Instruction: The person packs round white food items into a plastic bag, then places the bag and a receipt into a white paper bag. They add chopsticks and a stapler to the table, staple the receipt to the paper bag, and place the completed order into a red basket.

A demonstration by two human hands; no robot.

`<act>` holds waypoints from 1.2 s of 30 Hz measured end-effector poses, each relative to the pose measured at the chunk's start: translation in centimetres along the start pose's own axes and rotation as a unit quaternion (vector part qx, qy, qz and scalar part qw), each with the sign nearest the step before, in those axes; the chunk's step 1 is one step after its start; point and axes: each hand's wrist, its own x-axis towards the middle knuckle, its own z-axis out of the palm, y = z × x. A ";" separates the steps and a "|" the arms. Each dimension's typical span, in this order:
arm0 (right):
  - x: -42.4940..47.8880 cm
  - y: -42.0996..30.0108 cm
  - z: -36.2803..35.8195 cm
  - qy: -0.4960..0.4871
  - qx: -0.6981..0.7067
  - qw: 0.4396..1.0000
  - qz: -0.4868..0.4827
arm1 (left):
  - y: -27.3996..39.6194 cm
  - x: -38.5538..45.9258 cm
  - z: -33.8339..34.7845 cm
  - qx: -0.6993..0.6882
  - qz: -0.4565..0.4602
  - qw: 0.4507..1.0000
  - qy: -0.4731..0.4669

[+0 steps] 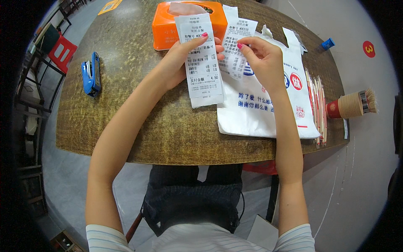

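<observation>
A stack of printed paper receipts (204, 72) is held in my left hand (185, 60), the thumb lying across its upper part. To the right, thumb and forefinger of my right hand (263, 60) pinch the edge of a single printed receipt (234, 47), whose lower part looks blurred. That receipt hangs over flat white plastic bags (248, 121) bearing blue and red print. Behind the stack stands an orange tissue box (162, 28) with a tissue sticking out of its top. Another slip of white paper (230, 12) shows beside the box.
A blue stapler (91, 74) sits at the left on the wooden table (189, 138). Wrapped chopsticks (318, 107) lie right of the bags. Stacked paper cups (346, 105), a toothpick holder (369, 101) and a small blue object (328, 44) are by the right edge.
</observation>
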 end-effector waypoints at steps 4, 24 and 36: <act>-0.2 -0.2 -0.1 -0.055 0.087 0.992 0.068 | 0.0 0.1 -0.1 -0.017 -0.005 1.000 0.006; -0.1 -0.3 -0.6 -0.116 0.147 0.974 0.131 | 0.0 0.0 -0.1 0.080 0.012 0.994 0.068; -1.0 -0.9 2.6 -0.098 0.190 0.968 0.134 | -0.8 -0.1 0.2 0.139 -0.010 0.987 0.077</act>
